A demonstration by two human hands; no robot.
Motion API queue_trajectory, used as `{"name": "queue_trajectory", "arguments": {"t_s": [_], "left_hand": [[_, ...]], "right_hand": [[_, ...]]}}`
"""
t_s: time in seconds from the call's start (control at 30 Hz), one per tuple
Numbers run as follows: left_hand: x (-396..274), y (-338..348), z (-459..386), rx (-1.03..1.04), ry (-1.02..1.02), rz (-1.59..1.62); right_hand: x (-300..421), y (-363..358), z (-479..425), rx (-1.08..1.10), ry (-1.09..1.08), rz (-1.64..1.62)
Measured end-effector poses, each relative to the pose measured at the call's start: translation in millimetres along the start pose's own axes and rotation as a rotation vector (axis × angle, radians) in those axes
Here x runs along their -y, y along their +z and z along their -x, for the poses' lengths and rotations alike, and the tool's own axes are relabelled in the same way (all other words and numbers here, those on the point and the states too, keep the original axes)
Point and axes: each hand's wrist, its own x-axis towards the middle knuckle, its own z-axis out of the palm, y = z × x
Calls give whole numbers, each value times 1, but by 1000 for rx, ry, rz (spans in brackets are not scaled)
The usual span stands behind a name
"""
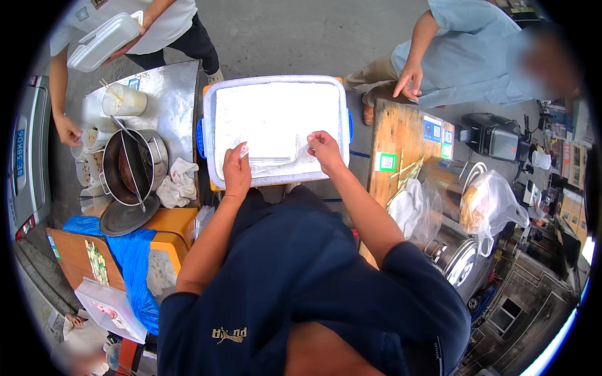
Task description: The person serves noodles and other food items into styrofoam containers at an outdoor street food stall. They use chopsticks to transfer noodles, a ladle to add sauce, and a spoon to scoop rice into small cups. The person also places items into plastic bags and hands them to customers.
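A white takeout box point(273, 143) lies on a large pale plastic tub point(345, 150) with blue side handles. Thin clear plastic film point(304, 144), apparently a bag, spreads around the box. My left hand point(236, 171) pinches the film between thumb and fingers just left of the box. On the right side, my right hand point(325, 149) pinches another part of it. The tub's white top is overexposed, so its surface detail is lost.
At left, a metal-topped table point(176, 89) holds a divided steel pot point(134, 162), plastic cups and a white cloth point(178, 183). One person holds a foam takeout container point(106, 42). Another person's hand point(410, 82) hangs over a wooden table point(392, 127) with steel pots.
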Motion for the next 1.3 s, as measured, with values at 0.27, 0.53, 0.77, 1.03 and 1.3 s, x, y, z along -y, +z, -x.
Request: {"name": "queue_trajectory", "arguments": {"t_s": [0.27, 0.53, 0.77, 1.03, 1.3], "left_hand": [[-31, -43, -36, 32, -197, 338], [-70, -82, -54, 26, -359, 525], [-90, -90, -42, 2, -350, 585], [-117, -97, -2, 72, -320, 447], [-126, -48, -35, 159, -275, 511]], "right_hand": [[69, -4, 36, 193, -175, 43], [5, -111, -46, -379, -414, 463], [-80, -285, -46, -642, 204, 1016], [-36, -222, -43, -288, -292, 431], [163, 22, 91, 325, -953, 617]]}}
